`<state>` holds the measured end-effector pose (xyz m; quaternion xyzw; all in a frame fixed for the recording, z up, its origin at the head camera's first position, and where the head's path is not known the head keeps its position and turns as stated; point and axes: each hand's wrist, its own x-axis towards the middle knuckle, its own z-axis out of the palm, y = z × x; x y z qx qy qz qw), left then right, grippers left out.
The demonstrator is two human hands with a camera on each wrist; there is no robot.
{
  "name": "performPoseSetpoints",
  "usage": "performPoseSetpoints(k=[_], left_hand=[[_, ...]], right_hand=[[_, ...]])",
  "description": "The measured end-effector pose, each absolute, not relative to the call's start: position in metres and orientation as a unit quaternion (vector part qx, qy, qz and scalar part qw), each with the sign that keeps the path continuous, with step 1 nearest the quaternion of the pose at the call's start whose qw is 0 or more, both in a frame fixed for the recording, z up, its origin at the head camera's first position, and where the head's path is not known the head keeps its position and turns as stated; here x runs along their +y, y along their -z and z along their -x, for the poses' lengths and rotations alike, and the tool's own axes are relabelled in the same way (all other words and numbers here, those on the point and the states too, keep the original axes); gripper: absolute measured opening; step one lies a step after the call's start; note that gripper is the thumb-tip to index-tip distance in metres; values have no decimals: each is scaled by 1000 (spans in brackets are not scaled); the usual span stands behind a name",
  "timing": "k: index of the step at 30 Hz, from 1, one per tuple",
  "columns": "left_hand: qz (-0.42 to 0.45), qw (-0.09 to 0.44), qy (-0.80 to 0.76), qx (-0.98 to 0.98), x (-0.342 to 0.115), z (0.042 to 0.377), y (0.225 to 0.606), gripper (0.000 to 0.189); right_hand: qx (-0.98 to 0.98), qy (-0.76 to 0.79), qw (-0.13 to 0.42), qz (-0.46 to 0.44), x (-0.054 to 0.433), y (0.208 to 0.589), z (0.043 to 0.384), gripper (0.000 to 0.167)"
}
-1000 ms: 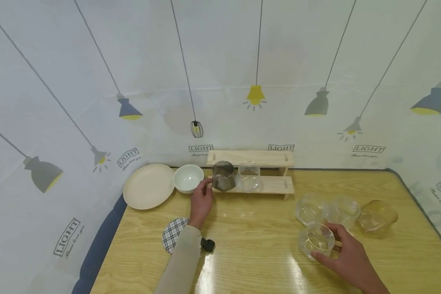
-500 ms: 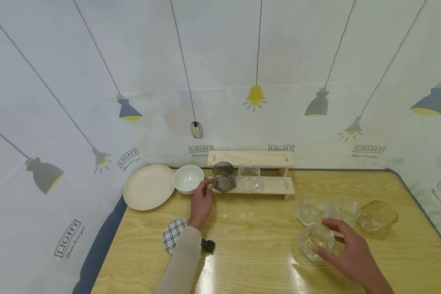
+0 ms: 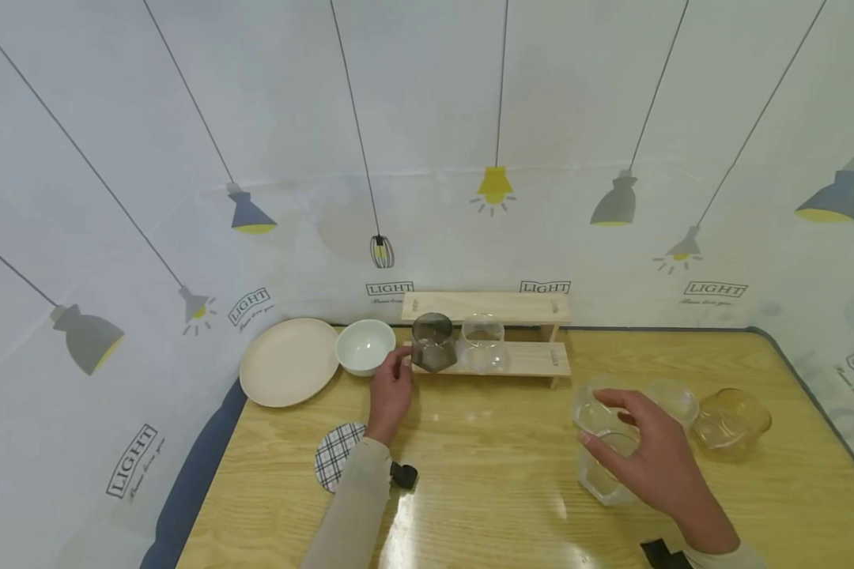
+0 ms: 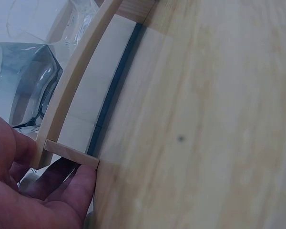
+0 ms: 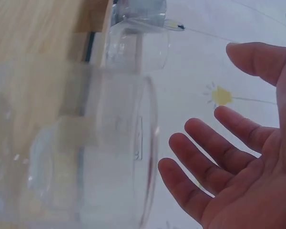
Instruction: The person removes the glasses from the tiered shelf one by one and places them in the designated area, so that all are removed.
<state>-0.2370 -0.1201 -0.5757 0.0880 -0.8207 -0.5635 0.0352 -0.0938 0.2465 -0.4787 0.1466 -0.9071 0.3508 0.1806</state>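
Observation:
My left hand (image 3: 390, 391) grips the left end of a two-tier wooden shelf (image 3: 530, 359), with fingers curled around the end support (image 4: 71, 153) in the left wrist view. On the lower tier stand a smoky grey glass (image 3: 433, 344) and a clear glass (image 3: 482, 345). At the right, my right hand (image 3: 655, 458) hovers over a clear glass (image 3: 601, 480), thumb and fingers spread. The right wrist view shows a gap between the fingers and this glass (image 5: 117, 152). Behind it, partly covered by the hand, is another clear glass (image 3: 585, 399).
Further right stand one more clear glass (image 3: 676, 401) and an amber glass (image 3: 733, 420). Left of the shelf are a pale green bowl (image 3: 365, 348) and a large beige plate (image 3: 288, 362). A plaid round coaster (image 3: 336, 450) lies near my left forearm. A lamp-patterned wall covering (image 3: 427, 205) borders the table.
My right hand has let go of the front clear glass and risen up and away from it, toward the back left. The left hand keeps its place at the shelf's end.

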Motion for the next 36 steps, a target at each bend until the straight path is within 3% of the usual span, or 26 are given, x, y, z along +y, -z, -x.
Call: performPoseSetpoints(k=[9, 22, 30, 36], left_hand=[[-86, 36, 580, -809, -119, 236, 574, 31], [-81, 36, 575, -814, -120, 234, 573, 32], [-82, 33, 582, -808, -121, 234, 572, 31], [-87, 24, 584, -807, -121, 235, 573, 32]], right_hand=[[-907, -358, 159, -153, 212, 466, 118, 53], [-890, -423, 103, -136, 172, 465, 155, 61], [-861, -477, 138, -110, 144, 472, 180, 64], [-847, -510, 127, -83, 131, 481, 199, 73]])
